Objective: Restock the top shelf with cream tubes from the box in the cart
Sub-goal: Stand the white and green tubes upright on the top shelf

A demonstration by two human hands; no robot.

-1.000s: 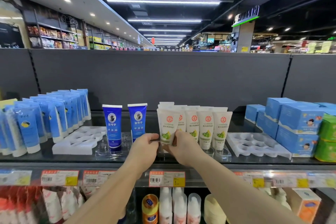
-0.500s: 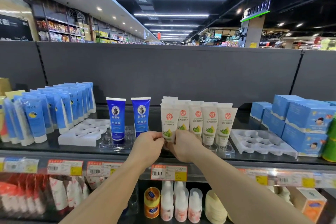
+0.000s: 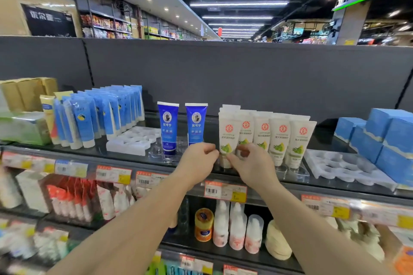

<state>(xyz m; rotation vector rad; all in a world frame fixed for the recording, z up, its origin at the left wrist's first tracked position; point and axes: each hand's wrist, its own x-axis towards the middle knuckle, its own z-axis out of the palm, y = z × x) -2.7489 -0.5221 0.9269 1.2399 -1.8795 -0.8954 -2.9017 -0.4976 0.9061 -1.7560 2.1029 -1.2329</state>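
Observation:
Several white cream tubes (image 3: 279,138) with red logos stand cap-down in a row on the top shelf (image 3: 324,138), in a clear holder (image 3: 298,172). My left hand (image 3: 196,161) and my right hand (image 3: 253,166) flank the front-left cream tube (image 3: 228,136). The left fingertips pinch its lower left edge, and the right thumb and fingers pinch its lower right side. The tube is upright with its cap down at the shelf. The box and the cart are out of view.
Two dark blue tubes (image 3: 168,127) stand just left of my hands, with a row of light blue tubes (image 3: 100,114) beyond. Empty white trays (image 3: 131,140) (image 3: 339,167) lie on both sides. Blue boxes (image 3: 388,140) are stacked at right. Price tags (image 3: 225,191) line the shelf edge.
Both hands stay at the front-left cream tube and have drawn slightly apart, so more of its lower end shows. The view has shifted a little to the left.

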